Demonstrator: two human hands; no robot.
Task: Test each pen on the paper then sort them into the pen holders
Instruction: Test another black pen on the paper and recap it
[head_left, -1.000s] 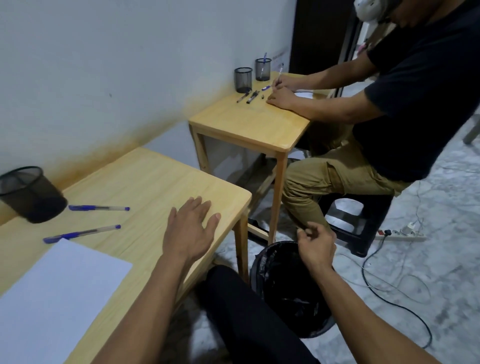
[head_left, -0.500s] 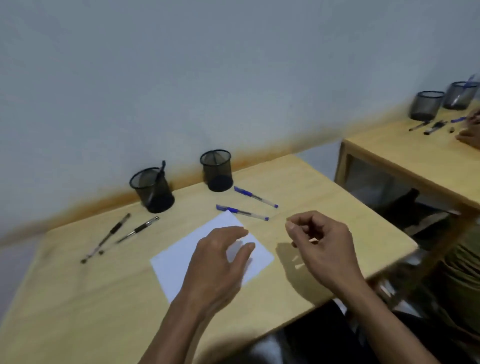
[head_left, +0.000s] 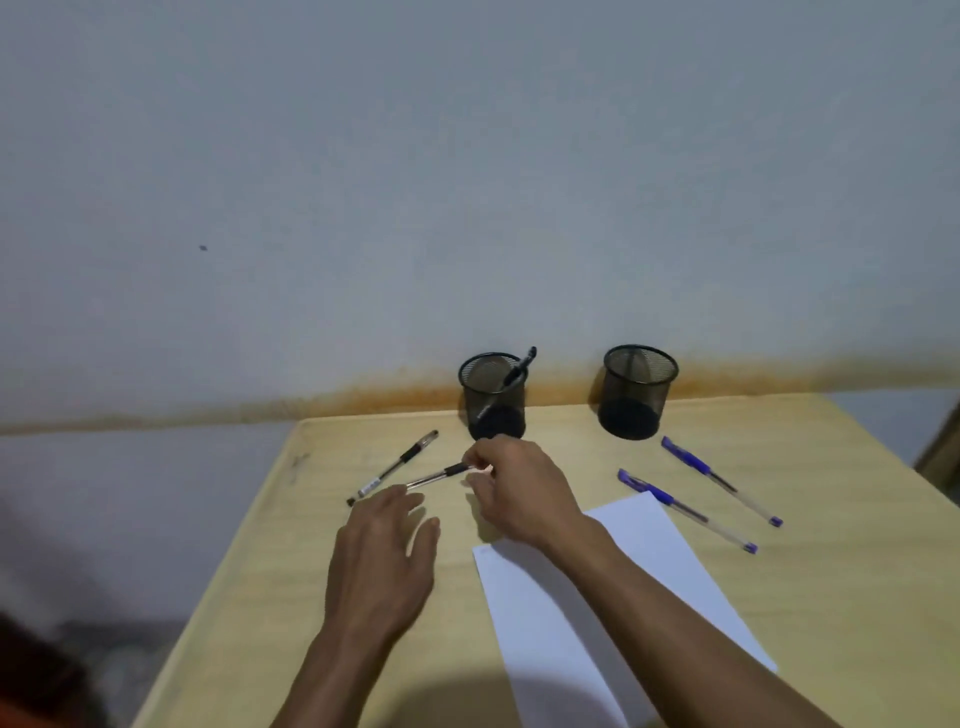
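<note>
Since half a second ago the view has swung left, and the right hand (head_left: 522, 491) has reached forward across the paper (head_left: 613, 597) to pinch the grip end of a black pen (head_left: 441, 474), which it now holds with fingertips curled around the barrel, the far end slanting down toward the left hand. Meanwhile the left hand (head_left: 384, 566) has slid off the sheet to the bare wood of the table (head_left: 857, 597), where it hovers or rests with fingers straight and spread, holding nothing, its fingertips just beside the pen's tip. A second black pen (head_left: 392, 467) lies just left of the held one, roughly parallel. Behind the hands, against the wall (head_left: 467, 182), stand two mesh pen holders: the left holder (head_left: 492, 396) has one black pen leaning in it, while the right holder (head_left: 636, 392) looks empty. Two blue pens, the farther one (head_left: 719, 480) and the nearer one (head_left: 685, 511), lie slanted right of the sheet, the nearer just touching its top corner. The right forearm crosses over the sheet and hides part of it.
</note>
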